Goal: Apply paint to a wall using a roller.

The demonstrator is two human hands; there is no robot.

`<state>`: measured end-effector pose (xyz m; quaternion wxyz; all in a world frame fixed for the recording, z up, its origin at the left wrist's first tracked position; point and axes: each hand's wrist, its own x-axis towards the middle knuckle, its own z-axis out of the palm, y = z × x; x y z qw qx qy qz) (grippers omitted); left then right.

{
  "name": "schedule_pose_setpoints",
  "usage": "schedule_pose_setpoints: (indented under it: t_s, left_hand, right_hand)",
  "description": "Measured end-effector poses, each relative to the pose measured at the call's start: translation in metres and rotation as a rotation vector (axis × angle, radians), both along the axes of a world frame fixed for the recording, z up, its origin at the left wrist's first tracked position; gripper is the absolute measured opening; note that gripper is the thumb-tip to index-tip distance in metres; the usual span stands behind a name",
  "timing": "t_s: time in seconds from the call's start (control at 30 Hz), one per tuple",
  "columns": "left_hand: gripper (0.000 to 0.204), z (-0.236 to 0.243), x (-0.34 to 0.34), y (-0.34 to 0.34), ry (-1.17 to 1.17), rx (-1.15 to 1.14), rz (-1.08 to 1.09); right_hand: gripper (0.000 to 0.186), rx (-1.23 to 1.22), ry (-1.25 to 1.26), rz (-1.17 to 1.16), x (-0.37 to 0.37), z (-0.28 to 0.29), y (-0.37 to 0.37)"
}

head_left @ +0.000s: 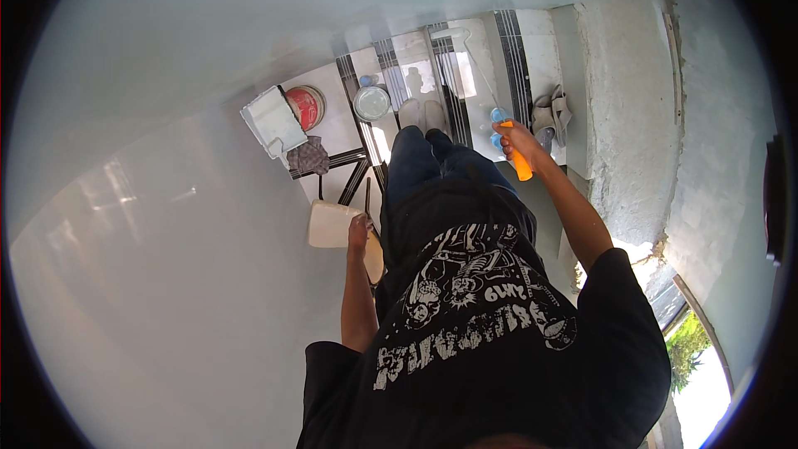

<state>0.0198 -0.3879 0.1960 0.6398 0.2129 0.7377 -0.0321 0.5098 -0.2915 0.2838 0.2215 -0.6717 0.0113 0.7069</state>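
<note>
My right hand [517, 143] is closed round the orange handle of a paint roller [522, 166]. The roller's thin wire frame runs away from me to a pale roller sleeve [451, 33] by the foot of the far wall. On my left, my left hand [358, 234] grips the edge of a cream chair [330, 225] with dark legs; its fingers are partly hidden. Past my feet stands a round paint bucket [371, 104] with pale contents. Left of it are a white paint tray [274, 122] and a red tin [306, 106].
A dark crumpled cloth [309, 155] lies beside the tray. Sandals [549, 116] and blue containers [498, 115] sit at the right. Smooth pale walls [166, 258] rise left and ahead. A rough concrete ledge [623, 116] runs along the right, on a tiled floor with black stripes.
</note>
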Motion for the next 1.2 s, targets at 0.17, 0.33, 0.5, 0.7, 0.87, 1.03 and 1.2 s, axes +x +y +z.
schedule_pose_setpoints:
  t_s: [0.17, 0.33, 0.5, 0.7, 0.87, 1.03, 1.2]
  left_hand:
    - [0.049, 0.007, -0.014, -0.026, 0.124, 0.036, 0.091]
    - [0.048, 0.005, -0.024, -0.023, 0.062, 0.106, 0.058]
    - [0.049, 0.012, -0.028, 0.007, 0.018, 0.126, -0.002]
    - [0.052, 0.009, -0.029, 0.052, 0.035, 0.128, 0.005]
    - [0.048, 0.007, -0.024, 0.073, -0.004, 0.168, -0.053]
    - [0.040, 0.013, -0.010, 0.102, -0.005, 0.198, -0.116]
    - [0.052, 0.023, -0.024, 0.111, 0.007, 0.181, -0.148]
  right_hand:
    - [0.033, 0.033, 0.147, -0.093, -0.007, -0.014, 0.026]
    - [0.037, 0.089, 0.056, -0.052, 0.000, -0.028, 0.046]
    - [0.038, 0.125, -0.008, -0.029, 0.011, 0.007, 0.035]
    - [0.038, 0.212, 0.068, -0.099, 0.012, 0.153, -0.031]
    - [0.041, 0.192, 0.073, -0.125, -0.006, 0.133, -0.016]
    - [0.043, 0.196, 0.084, -0.098, -0.009, 0.023, 0.037]
    - [0.042, 0.188, 0.082, -0.096, -0.007, 0.029, 0.049]
